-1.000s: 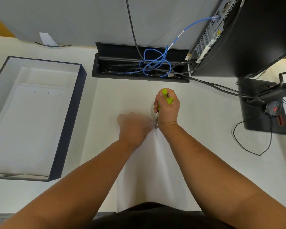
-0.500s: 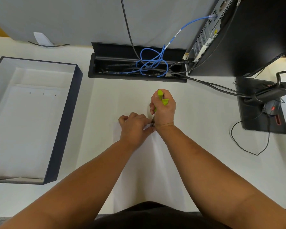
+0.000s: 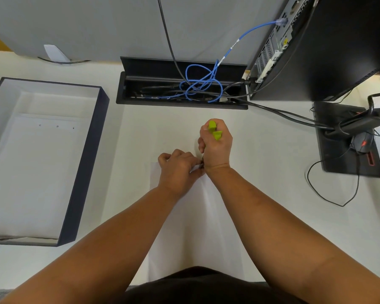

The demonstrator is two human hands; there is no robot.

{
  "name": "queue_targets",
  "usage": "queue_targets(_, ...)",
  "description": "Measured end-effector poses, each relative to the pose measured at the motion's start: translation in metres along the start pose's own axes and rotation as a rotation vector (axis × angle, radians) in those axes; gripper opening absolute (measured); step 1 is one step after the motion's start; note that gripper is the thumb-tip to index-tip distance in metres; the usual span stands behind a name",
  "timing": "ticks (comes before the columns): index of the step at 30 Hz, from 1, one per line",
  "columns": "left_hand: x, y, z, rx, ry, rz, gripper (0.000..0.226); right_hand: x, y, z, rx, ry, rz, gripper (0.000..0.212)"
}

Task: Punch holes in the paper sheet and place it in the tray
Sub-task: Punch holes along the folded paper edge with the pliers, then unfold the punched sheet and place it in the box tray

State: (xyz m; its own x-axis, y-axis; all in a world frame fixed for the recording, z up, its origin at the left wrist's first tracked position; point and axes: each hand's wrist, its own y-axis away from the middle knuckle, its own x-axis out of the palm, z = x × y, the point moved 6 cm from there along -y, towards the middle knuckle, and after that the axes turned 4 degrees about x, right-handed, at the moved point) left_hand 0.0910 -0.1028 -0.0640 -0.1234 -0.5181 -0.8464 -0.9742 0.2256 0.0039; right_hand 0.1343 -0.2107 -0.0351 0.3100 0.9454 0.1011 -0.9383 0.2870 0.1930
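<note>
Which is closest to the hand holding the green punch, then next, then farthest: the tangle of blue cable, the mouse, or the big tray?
From the right hand, in the head view:
1. Blue cable, straight behind it in the desk's cable box.
2. Mouse, off to the right on the black stand.
3. Tray, far left; its near wall comes about as close as the mouse, so those two are hard to rank.

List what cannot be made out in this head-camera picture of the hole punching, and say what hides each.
- Punch: only its green handles show; the right hand covers the rest.
- Sheet: its top edge lies under the left hand; holes cannot be seen.
- Tray: its left side is cut off by the picture's edge.
</note>
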Motion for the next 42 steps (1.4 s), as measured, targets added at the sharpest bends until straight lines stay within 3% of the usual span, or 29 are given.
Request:
queue_targets(4,-0.003,-0.001,0.006,0.025,0.023,0.073,0.017,-0.007,-0.005,-0.002,0.082,-0.043,0.001,0.007)
queue_targets(7,-0.006,-0.001,0.009,-0.017,0.044,0.087,0.019,-0.006,-0.004,-0.001,0.149,-0.133,0.066,0.035)
queue_targets(9,-0.007,-0.002,0.007,-0.026,0.050,0.084,0.016,-0.006,-0.003,0.001,0.197,-0.177,0.087,0.042)
queue_targets(14,-0.005,-0.002,0.004,-0.002,0.085,0.099,0.013,-0.008,-0.003,0.005,0.227,-0.149,0.081,0.021)
queue_targets(25,-0.001,0.002,0.000,-0.004,0.066,0.041,0.011,-0.014,-0.005,0.013,0.188,-0.119,0.081,0.024)
queue_targets(30,-0.003,0.001,0.004,-0.006,0.054,0.063,0.013,-0.025,-0.012,0.021,-0.009,0.147,0.007,0.029)
queue_targets(34,-0.007,0.002,0.011,-0.035,0.062,0.076,0.013,-0.047,-0.017,0.021,-0.123,0.632,-0.087,0.013)
queue_targets(42,-0.020,0.001,0.015,-0.081,0.118,0.097,0.009,-0.099,-0.017,-0.002,-0.036,1.032,-0.205,0.026)
